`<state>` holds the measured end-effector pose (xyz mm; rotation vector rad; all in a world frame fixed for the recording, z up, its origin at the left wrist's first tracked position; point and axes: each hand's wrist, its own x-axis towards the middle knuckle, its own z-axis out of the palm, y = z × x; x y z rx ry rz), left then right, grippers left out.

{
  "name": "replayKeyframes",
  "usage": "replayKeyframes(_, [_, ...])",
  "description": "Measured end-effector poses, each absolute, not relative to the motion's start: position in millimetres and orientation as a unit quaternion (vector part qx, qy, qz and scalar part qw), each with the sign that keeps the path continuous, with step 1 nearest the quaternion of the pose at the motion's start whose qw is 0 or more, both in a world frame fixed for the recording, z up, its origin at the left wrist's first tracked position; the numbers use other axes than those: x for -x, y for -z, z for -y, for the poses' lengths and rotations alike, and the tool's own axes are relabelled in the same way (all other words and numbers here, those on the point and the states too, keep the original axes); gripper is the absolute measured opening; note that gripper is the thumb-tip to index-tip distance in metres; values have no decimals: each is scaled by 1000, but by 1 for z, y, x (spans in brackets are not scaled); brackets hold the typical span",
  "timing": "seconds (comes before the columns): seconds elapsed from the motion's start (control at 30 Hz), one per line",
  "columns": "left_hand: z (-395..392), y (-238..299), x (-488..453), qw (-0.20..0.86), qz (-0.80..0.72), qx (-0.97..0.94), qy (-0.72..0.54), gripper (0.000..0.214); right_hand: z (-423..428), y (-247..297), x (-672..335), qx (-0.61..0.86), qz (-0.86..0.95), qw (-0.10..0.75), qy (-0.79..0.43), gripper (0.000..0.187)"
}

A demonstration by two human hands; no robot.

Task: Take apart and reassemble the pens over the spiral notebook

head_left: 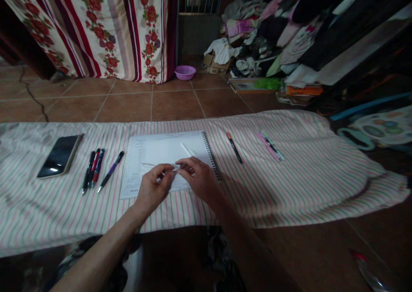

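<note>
Slim pale piece (175, 169) sits between fingers (166, 178) over notebook (164, 149), pens (111, 171) flanking both sides.

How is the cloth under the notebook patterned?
The pale cloth has pink and grey stripes; see head view.

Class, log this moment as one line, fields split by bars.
left hand: pinching slim pale piece | right hand: pinching same piece | beneath: spiral notebook | left of notebook: purple pen, phone
</note>
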<state>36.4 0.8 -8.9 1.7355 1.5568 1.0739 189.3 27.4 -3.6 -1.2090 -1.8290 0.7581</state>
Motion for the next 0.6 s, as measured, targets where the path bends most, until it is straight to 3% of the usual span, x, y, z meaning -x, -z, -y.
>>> replayKeyframes(0.6, [-2,11,-33,256,-576,-665,-401,19,-31,3,-188,482,696,404,-347,22])
